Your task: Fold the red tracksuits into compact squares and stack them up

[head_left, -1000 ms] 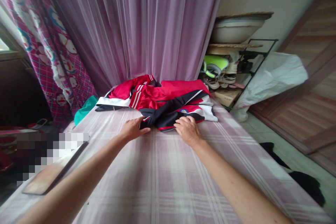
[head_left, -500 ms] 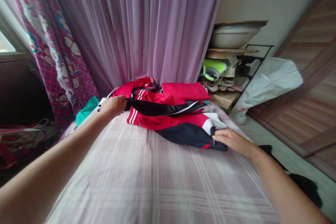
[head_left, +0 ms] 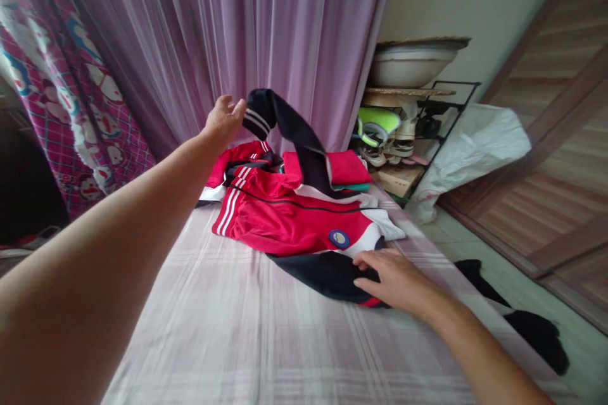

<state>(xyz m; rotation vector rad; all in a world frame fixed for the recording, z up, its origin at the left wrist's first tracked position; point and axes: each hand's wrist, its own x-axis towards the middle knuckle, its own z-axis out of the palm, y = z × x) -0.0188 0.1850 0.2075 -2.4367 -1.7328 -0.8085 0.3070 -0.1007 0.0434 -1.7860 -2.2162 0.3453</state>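
Note:
A red, white and black zip jacket [head_left: 285,218] with a round blue badge [head_left: 339,239] lies spread on the bed, its striped hem to the left. One dark sleeve [head_left: 301,136] arches in the air above it, the striped cuff hanging down. My left hand [head_left: 224,117] is raised right beside that cuff, fingers apart, and does not appear to grip it. Over the other dark sleeve [head_left: 318,272], near the bed's right side, my right hand [head_left: 387,275] rests with thumb and fingers apart. The end of that sleeve is partly hidden under this hand.
Behind the jacket lie a folded red garment [head_left: 349,168] and another red garment [head_left: 228,158]. A purple curtain [head_left: 294,31] hangs at the back. To the right stands a rack [head_left: 456,120] with shoes and a basin [head_left: 413,66], beside a white plastic bag [head_left: 475,152]. Dark cloth [head_left: 539,335] lies on the floor.
My left hand has risen, and the sleeve has swung up and back, uncovering the jacket's front and badge. My right hand has shifted slightly left and down, its fingers loosened from the other sleeve.

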